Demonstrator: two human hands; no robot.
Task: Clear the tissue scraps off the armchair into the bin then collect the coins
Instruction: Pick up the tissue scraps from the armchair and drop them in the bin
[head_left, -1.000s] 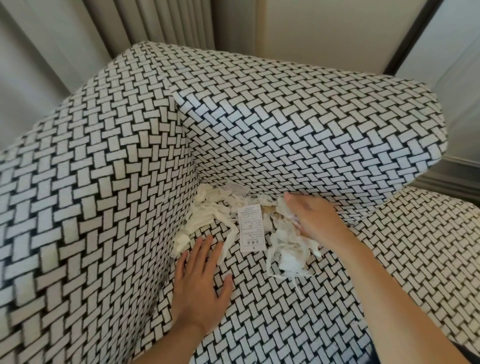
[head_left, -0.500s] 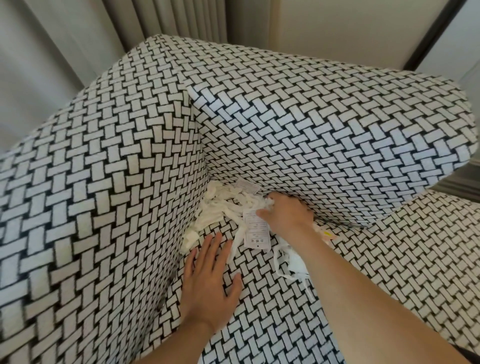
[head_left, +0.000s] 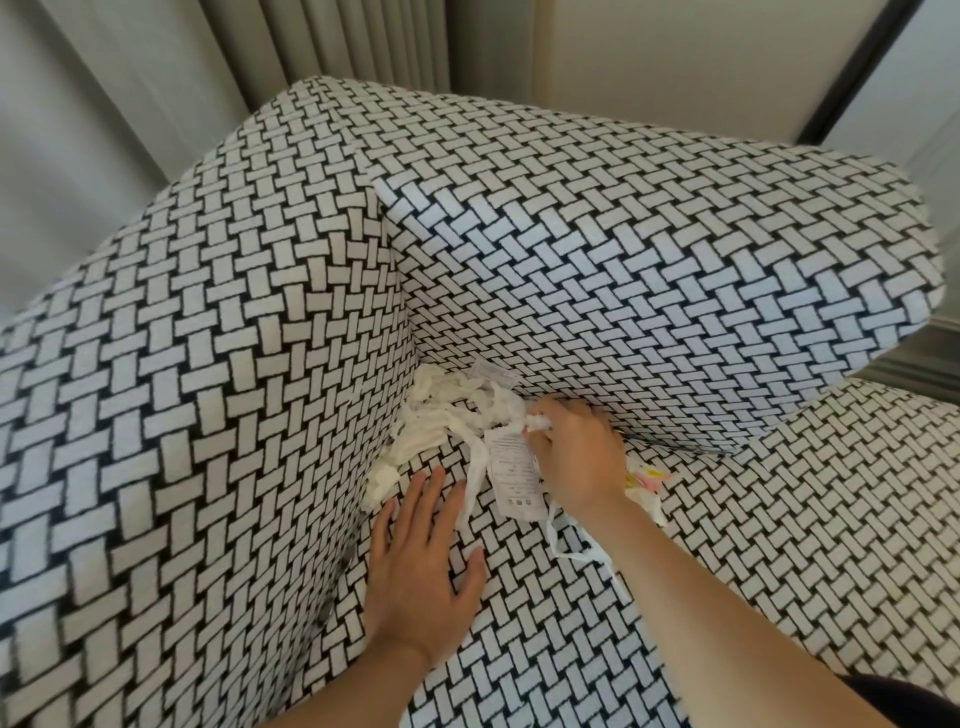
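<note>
Just beyond the left hand (head_left: 421, 561), which lay flat with straight fingers on the armchair (head_left: 623, 260) seat, white tissue scraps (head_left: 447, 410) sat heaped in the corner, torn into stringy shreds. The right hand (head_left: 576, 457) curled its fingers around a clump beside a printed slip (head_left: 511, 478). More scraps lay partly hidden under that wrist.

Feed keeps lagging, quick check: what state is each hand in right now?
Left hand: open, flat on the armchair seat, holding nothing.
Right hand: closed, fingers curled round tissue scraps.
</note>
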